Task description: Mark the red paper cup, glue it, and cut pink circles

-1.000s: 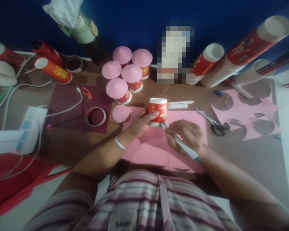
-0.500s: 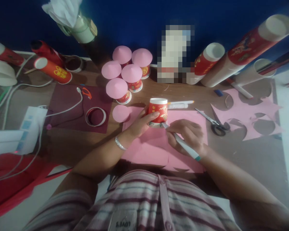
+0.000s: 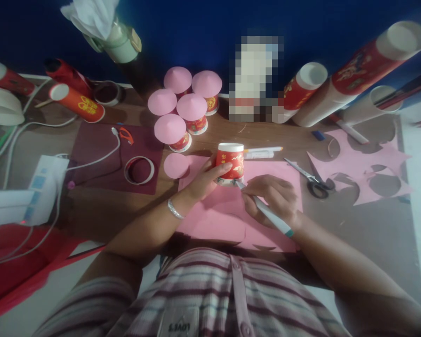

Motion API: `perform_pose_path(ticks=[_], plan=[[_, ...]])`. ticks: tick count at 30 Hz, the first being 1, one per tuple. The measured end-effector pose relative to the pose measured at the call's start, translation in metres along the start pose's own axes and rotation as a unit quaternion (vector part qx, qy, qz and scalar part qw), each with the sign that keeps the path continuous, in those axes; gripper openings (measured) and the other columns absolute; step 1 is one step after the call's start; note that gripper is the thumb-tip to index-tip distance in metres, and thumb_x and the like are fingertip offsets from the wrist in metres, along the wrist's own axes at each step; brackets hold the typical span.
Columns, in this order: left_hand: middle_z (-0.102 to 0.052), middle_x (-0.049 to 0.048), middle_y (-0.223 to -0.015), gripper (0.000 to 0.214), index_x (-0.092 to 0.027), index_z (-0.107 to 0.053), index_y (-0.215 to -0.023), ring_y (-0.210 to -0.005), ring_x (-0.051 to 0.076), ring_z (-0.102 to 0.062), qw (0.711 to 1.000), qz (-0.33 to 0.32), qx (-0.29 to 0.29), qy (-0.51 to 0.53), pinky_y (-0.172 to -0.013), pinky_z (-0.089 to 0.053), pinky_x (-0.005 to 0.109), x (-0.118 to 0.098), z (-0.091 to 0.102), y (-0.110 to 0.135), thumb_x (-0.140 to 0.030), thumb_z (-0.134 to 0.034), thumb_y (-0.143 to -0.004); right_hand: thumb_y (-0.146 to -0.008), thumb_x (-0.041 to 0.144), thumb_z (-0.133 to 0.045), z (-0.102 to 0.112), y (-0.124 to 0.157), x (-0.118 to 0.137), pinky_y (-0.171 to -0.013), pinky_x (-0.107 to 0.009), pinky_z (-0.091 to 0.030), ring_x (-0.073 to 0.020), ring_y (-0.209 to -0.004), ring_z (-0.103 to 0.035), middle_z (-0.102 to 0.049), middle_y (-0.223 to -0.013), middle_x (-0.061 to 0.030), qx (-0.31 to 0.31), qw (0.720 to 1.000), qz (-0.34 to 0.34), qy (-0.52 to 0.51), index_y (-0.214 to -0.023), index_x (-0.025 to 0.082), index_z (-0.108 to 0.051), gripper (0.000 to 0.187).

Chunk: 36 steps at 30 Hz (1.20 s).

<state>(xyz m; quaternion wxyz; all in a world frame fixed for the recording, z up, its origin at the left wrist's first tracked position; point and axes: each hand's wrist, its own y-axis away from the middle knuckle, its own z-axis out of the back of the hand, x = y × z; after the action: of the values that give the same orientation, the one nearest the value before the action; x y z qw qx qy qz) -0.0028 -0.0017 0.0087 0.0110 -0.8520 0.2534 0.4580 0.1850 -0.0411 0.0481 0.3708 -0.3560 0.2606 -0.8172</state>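
Pink paper (image 3: pixel 210 220) lies flat on the brown worktop (image 3: pixel 101 210), near the person. A red paper cup (image 3: pixel 230 164) with gold pictures stands on the far edge of this sheet. The left hand (image 3: pixel 203 180) is closed around the cup's left side, with 1 finger laid across its front. A silver bracelet (image 3: pixel 174 209) sits on that wrist.

The right hand (image 3: pixel 272 196) is closed on a white pen (image 3: pixel 266 213) with a green band at its near end. The pen leans, and its tip touches the paper right at the cup's bottom edge on the right side.

Just left of the cup lies 1 pink paper circle (image 3: pixel 176 165), partly on the sheet. Farther away stand 5 cups with pink pointed hats (image 3: pixel 189 107), close together in a bunch. 2 more pens (image 3: pixel 263 152) lie side by side just past the red cup.

To the right, grey scissors (image 3: pixel 310 180) rest on the worktop, blades pointing at the pink sheet. Beyond them is another pink sheet with round holes (image 3: pixel 365 171) cut out of it. Long stacks of red and white cups (image 3: pixel 365 70) lie on their sides at the far right.

To the left is a dark red sheet (image 3: pixel 94 159). A ring of tape (image 3: pixel 139 169), small orange scissors (image 3: pixel 127 135) and a white cable (image 3: pixel 101 158) lie on it.
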Motion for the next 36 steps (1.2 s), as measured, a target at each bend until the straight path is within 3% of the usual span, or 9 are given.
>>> perform_pose_path(ticks=[22, 36], plan=[[-0.074, 0.0055, -0.097, 0.041, -0.020, -0.066, -0.115, -0.089, 0.019, -0.071, 0.999, -0.008, 0.018, -0.037, -0.085, -0.057, 0.035, 0.0031, 0.0026, 0.0012, -0.049, -0.076, -0.088, -0.091, 0.009, -0.063, -0.0016, 0.0008, -0.0007, -0.058, -0.029, -0.059, -0.0152, -0.064, -0.069, -0.069, -0.073, 0.0004, 0.001, 1.000, 0.003, -0.001, -0.100, 0.021, -0.059, 0.016], [-0.074, 0.0047, -0.092, 0.036, -0.020, -0.069, -0.105, -0.087, 0.020, -0.071, 0.999, -0.009, 0.026, -0.045, -0.085, -0.057, 0.035, 0.0021, 0.0006, 0.0015, -0.051, -0.077, -0.086, -0.090, 0.009, -0.066, -0.0020, 0.0023, -0.0031, -0.058, -0.029, -0.059, -0.0157, -0.065, -0.069, -0.070, -0.076, -0.0001, -0.011, 1.000, -0.005, 0.003, -0.102, 0.021, -0.061, 0.018]])
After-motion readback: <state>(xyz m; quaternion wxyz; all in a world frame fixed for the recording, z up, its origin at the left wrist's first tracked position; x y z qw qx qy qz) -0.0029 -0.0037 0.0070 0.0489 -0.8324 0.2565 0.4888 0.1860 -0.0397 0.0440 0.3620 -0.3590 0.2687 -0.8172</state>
